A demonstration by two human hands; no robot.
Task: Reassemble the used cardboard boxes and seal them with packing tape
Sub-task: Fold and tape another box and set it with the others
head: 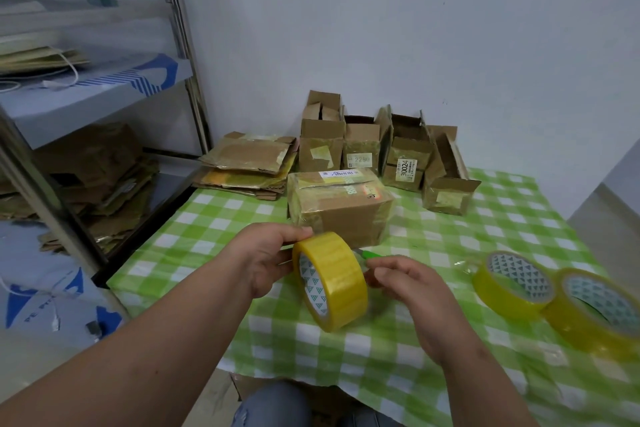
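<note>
While the left hand [266,258] grips the tape roll [330,283] above the table's [194,218] near edge, the right hand [401,283] pinches its 3 o'clock side; it looks light, stiff, slick. The box [341,206] sits at 12 o'clock.

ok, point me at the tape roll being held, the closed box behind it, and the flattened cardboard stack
held tape roll [337,274]: head view, on its yellow outer band.
closed box [349,215]: head view, on its brown front face.
flattened cardboard stack [247,163]: head view, on the top sheet.
</note>
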